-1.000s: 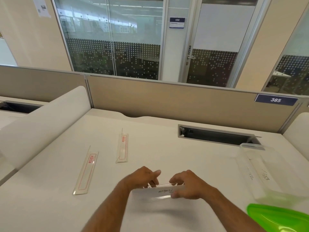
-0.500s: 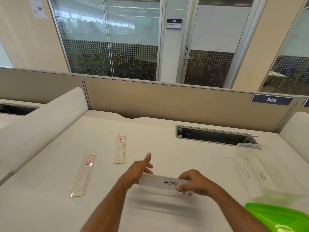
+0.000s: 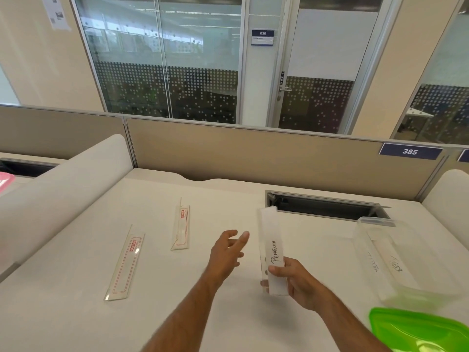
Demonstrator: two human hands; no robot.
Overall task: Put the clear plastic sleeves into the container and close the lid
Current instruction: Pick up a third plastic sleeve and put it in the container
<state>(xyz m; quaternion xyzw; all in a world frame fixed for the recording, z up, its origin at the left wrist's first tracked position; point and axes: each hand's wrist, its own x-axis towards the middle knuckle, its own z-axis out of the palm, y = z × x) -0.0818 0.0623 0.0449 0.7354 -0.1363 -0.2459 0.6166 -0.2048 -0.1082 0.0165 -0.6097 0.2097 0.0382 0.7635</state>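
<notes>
My right hand (image 3: 294, 280) pinches the near end of a clear plastic sleeve (image 3: 272, 240) holding a white card marked PENGUIN; it points away from me above the desk. To its left my left hand (image 3: 228, 251) hovers with loose, spread fingers and holds nothing. Two more clear sleeves with red print lie flat on the desk, one at the left (image 3: 125, 265) and one farther back (image 3: 181, 228). The clear container (image 3: 375, 222) stands open at the right with two labelled sleeves inside. Its green lid (image 3: 416, 331) lies at the near right.
The white desk (image 3: 76, 313) is bounded by a beige partition (image 3: 253, 158) at the back. A dark cable slot (image 3: 327, 205) is cut into the desk behind the container. Padded white dividers flank the desk at left (image 3: 50, 194) and right (image 3: 449, 196).
My left hand let go of the PENGUIN sleeve and drew off to the left. My right hand turned the sleeve from crosswise to pointing away and carried it right, toward the container.
</notes>
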